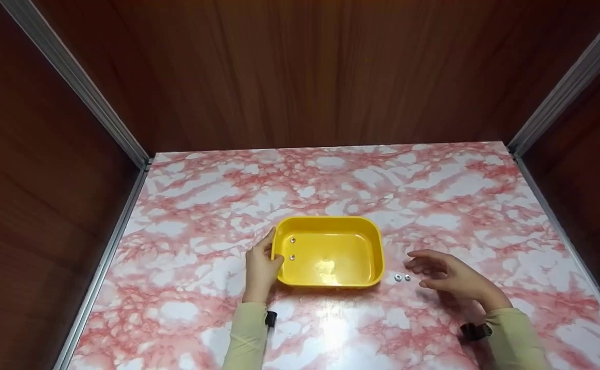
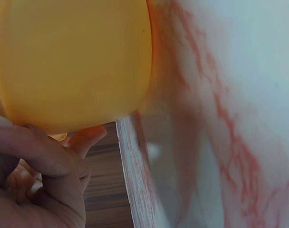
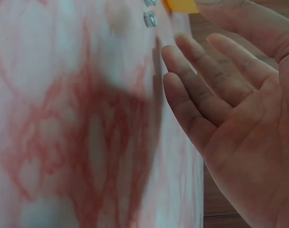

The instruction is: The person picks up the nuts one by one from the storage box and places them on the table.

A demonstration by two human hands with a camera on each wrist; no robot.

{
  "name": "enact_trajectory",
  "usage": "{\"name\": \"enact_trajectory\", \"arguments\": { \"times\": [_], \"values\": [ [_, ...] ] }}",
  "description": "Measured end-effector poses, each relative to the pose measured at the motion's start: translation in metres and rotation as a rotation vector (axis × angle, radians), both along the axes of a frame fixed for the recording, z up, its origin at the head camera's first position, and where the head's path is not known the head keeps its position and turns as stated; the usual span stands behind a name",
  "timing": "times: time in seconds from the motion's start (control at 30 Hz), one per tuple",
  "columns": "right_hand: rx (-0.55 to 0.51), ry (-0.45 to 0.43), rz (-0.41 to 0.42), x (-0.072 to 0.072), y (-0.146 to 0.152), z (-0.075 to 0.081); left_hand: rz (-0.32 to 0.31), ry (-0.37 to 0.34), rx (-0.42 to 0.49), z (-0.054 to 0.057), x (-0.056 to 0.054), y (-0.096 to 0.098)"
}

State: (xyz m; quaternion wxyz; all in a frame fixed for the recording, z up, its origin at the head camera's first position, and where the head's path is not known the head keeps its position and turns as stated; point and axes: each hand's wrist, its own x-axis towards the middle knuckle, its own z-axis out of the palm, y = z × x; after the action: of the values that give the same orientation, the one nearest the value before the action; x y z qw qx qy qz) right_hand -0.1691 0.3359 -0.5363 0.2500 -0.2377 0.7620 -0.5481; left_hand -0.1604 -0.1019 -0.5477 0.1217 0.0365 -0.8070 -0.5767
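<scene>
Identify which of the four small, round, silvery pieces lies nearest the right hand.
The rightmost small, round, silvery piece, on the red-and-white marbled table near the right hand; its neighbour lies nearer the yellow rectangular tray, which holds the other two.

Tray [image 1: 341, 252] on table [image 1: 176, 216]; 2 nuts [image 1: 292, 257] in left end, 2 nuts [image 1: 398, 277] right of tray.
</scene>
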Motion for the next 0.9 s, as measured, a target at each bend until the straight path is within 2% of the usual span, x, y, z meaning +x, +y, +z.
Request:
{"name": "enact_trajectory", "arguments": {
  "times": [0.43,0.9],
  "values": [
    [0.007,-0.008,0.009,0.001,-0.002,0.011,-0.001,0.011,0.011,-0.001,-0.001,0.000],
    [-0.028,0.042,0.023,0.000,-0.007,0.016,0.004,-0.011,0.004,0.000,0.000,0.000]
  ]
}}
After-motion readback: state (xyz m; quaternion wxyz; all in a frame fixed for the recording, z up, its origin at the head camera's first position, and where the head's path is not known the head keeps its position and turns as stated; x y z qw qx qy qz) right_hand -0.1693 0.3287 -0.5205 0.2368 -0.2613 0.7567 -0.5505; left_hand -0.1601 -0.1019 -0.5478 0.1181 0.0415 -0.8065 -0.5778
